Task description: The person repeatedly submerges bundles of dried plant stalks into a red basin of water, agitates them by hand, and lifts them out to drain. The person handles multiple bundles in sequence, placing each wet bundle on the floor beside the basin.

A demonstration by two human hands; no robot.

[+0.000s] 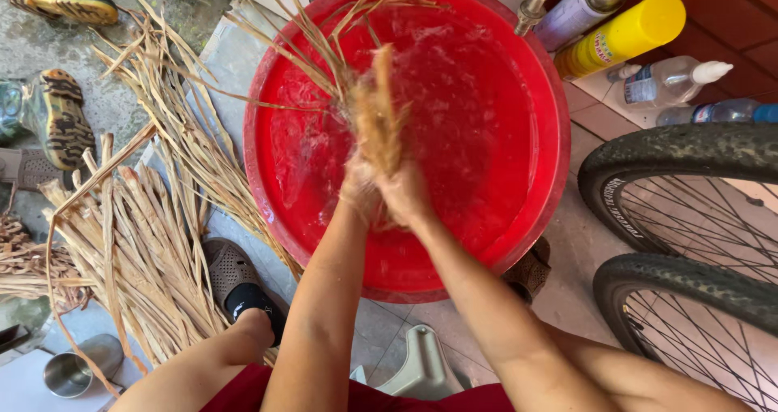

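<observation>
both forearms meet over red basin (545, 80); left hand (359, 189) and right hand (405, 193) clamp wet fibre bundle (378, 116), mid-rinse. next likely needs firm wringing grip.

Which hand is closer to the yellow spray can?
Right. The right hand grips the straw bundle over the red tub, on the yellow spray can side. The left hand clasps beside it, farther away.

Both bare forearms came up from the bottom of the frame and met in the middle. Left hand (361, 192) and right hand (403, 195) were pressed right together, fingers curled in a tight grip, pretty motion-blurred. A bare knee stuck out lower left.
</observation>
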